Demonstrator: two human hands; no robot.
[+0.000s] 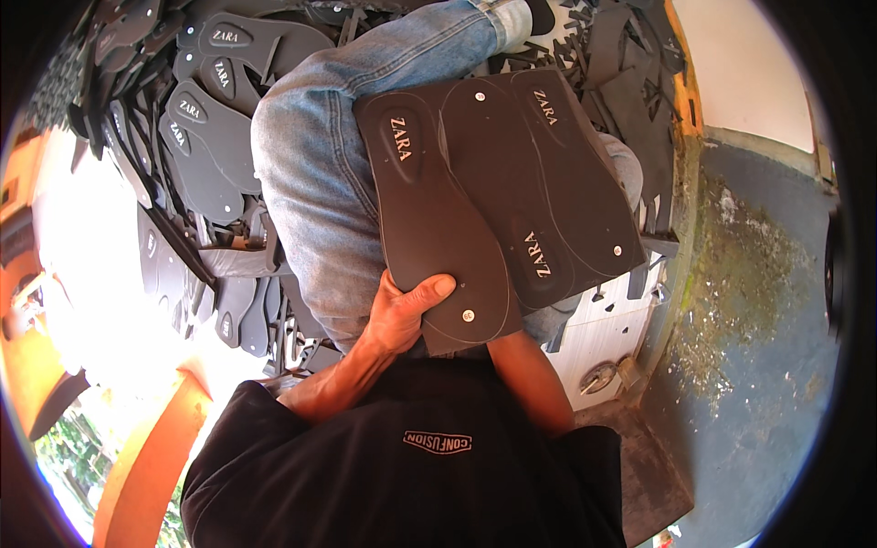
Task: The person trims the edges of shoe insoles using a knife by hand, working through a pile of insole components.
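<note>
A dark foam sheet [493, 201] marked with sandal sole outlines lies across my lap, over jeans-clad legs. Light lettering and small round white stickers show on the outlined soles. Along the left sole [429, 210] runs a slit that parts it from the rest of the sheet at least partway. My left hand [402, 310] grips the sheet's lower left edge, thumb pressed on top near the heel of that sole and fingers underneath. My right forearm [530, 379] reaches under the sheet's lower edge. The right hand itself is hidden beneath it, so its fingers cannot be seen.
Loose cut soles [206, 155] lie in a heap to the left. Dark foam offcuts [630, 82] and scraps pile up at the far right. A stained grey floor [758, 301] stretches to the right, beside a dark block [639, 466] near me. An orange pillar [151, 457] stands lower left.
</note>
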